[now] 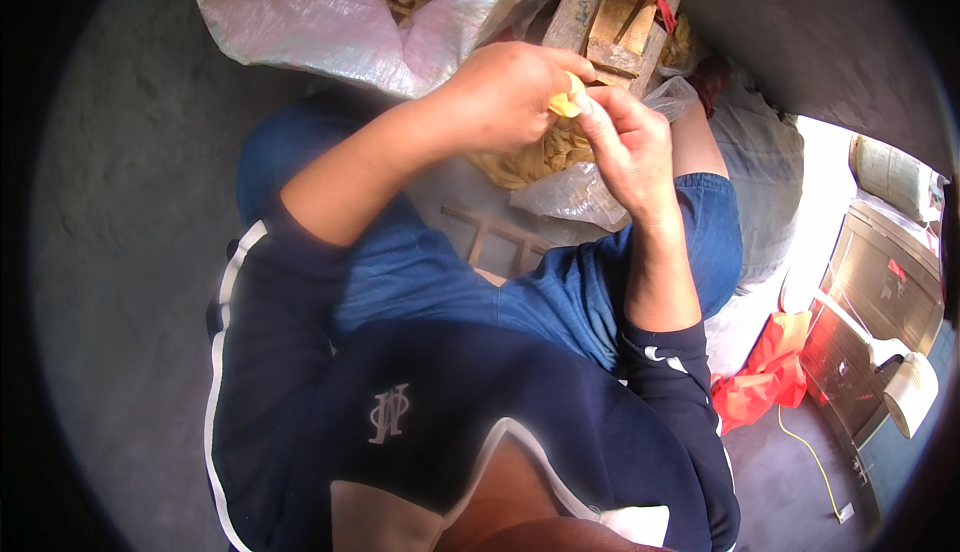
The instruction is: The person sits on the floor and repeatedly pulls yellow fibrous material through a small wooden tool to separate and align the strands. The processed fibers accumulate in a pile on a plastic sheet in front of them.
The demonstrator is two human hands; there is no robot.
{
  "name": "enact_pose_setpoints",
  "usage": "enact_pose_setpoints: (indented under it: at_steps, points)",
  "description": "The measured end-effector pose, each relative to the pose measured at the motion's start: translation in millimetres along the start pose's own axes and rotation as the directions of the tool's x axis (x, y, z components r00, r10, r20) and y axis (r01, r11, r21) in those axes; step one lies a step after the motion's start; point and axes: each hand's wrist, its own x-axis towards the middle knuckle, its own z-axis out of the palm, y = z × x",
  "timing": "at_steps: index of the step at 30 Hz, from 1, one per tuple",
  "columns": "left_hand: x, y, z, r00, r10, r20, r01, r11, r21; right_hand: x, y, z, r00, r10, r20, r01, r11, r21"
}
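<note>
My left hand (506,94) is closed around a small yellow, soft-looking piece (564,105), its back toward me and its index finger extended. Thumb and fingers of my right hand (634,139) pinch the same piece at its other side, so both hands meet on it. Just beyond them is a wooden block fixture (619,38) with an upright end board and a thin dark rod or slot, tied with red cloth to a plank. Below my hands lie many yellowish strips (559,148) on clear plastic (577,196), partly hidden by the hands.
A large whitish woven sack (337,23) holding brownish strips stands at the upper left. A wooden frame (495,233) lies between my legs. To the right are a red bag (772,372), a white lamp (909,394) and a yellow cord (814,458) on the floor.
</note>
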Motion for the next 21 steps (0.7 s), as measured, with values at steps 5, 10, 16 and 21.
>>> enact_pose_setpoints:
  at_steps: [5,10,16,21]
  points:
    - [1,3,-4,0.978,0.111,-0.174,-0.139,0.977,-0.160,1,3,-6,0.986,0.159,0.058,-0.169,0.952,0.256]
    - [4,9,-38,0.945,-0.147,-0.293,-0.055,0.809,-0.585,-2,2,-18,0.933,0.256,0.253,-0.357,0.571,0.739]
    - [6,8,-22,0.915,-0.403,-0.002,0.303,0.690,-0.657,2,-1,-15,0.904,0.313,0.292,-0.423,0.549,0.720]
    - [8,14,-14,0.879,-0.463,0.113,0.325,0.409,-0.852,1,-11,-18,0.898,0.392,0.198,-0.428,0.679,0.596]
